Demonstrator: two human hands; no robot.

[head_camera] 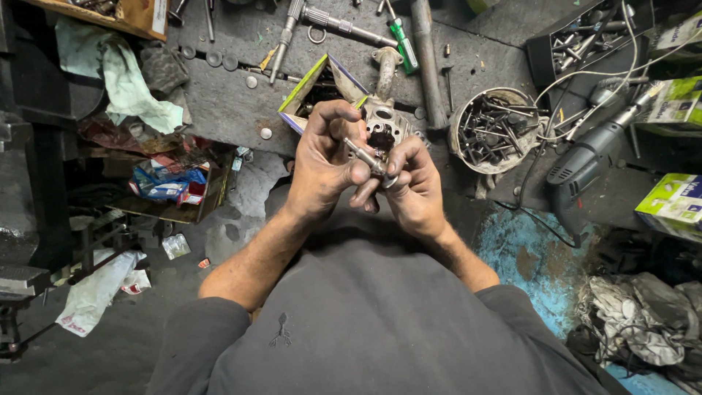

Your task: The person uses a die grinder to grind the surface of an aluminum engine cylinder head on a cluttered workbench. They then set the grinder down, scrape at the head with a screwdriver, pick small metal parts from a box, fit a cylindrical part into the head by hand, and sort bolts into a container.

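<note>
My left hand [325, 164] and my right hand [413, 183] meet above the front edge of a grimy workbench [219, 102]. Between the fingers of both hands I hold a small metal valve [369, 161] with a slim stem and a round head. The left fingers pinch the stem's upper end, and the right fingers close around the head end. Just behind the hands sits a grey cast metal engine part [387, 121] with round openings, on the bench.
A round tin of valves and bolts [493, 130] stands to the right, beside a grey power drill [589, 157] with a white cable. A green-handled screwdriver [402, 40], a long metal bar [426, 62], an open carton [311, 88] and rags [131, 84] lie on the bench.
</note>
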